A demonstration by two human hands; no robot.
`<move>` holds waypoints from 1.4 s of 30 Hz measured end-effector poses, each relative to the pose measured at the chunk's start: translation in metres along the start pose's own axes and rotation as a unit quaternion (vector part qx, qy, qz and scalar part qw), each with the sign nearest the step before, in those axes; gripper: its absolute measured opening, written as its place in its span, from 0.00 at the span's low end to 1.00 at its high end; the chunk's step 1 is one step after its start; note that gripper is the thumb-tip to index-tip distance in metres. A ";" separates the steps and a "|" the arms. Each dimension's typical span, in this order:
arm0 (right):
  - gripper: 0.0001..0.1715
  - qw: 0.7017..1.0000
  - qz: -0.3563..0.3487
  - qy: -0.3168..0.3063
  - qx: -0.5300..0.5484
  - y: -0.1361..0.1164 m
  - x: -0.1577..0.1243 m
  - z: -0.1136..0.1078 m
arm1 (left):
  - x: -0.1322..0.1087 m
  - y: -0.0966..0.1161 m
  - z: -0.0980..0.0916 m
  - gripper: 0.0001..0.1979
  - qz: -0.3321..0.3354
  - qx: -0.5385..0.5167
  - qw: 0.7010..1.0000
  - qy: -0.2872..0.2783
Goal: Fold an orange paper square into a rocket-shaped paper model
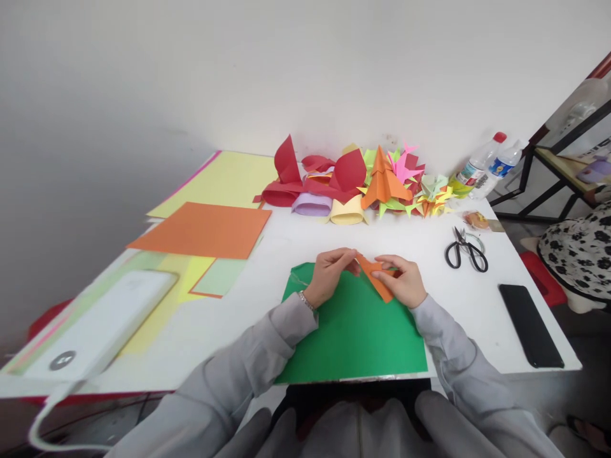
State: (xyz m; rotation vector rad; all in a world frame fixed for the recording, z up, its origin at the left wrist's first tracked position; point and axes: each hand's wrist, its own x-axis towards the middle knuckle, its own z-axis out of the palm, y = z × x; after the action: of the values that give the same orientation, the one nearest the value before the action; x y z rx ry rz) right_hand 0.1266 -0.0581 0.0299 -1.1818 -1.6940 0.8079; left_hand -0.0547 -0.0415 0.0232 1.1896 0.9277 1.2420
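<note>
A folded piece of orange paper (380, 285) is held between both hands, above a green sheet (353, 340) at the table's front edge. My left hand (331, 272) pinches its upper left tip between thumb and fingers. On the other side, my right hand (402, 280) grips the paper's right part, thumb on top and fingers along the far edge. The lower point of the orange paper hangs free between the hands. Some of its folds are hidden by the right fingers.
Folded paper models stand along the wall, among them an orange plane (383, 181). At left lie an orange sheet (205, 228) and a white power strip or charger (109, 324). Scissors (465, 250), a black phone (531, 326) and two bottles (480, 166) are at right. A person's patterned clothing (580, 254) shows beyond.
</note>
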 end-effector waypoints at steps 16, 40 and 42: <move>0.05 0.942 -0.215 0.129 -0.222 0.004 -0.002 -0.001 | -0.010 -0.001 0.009 0.07 0.145 0.144 0.979 -0.010; 0.03 0.909 -0.262 0.134 -0.296 -0.001 -0.005 0.002 | -0.013 -0.011 0.005 0.10 0.343 0.277 0.898 0.009; 0.03 0.912 -0.260 0.124 -0.291 0.001 -0.005 0.002 | -0.014 -0.011 0.005 0.09 0.338 0.274 0.900 0.006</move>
State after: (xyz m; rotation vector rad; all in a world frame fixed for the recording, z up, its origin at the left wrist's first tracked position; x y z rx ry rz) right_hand 0.1254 -0.0624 0.0268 -1.0638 -1.9576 -0.1900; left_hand -0.0494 -0.0549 0.0119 2.0781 0.9351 1.5749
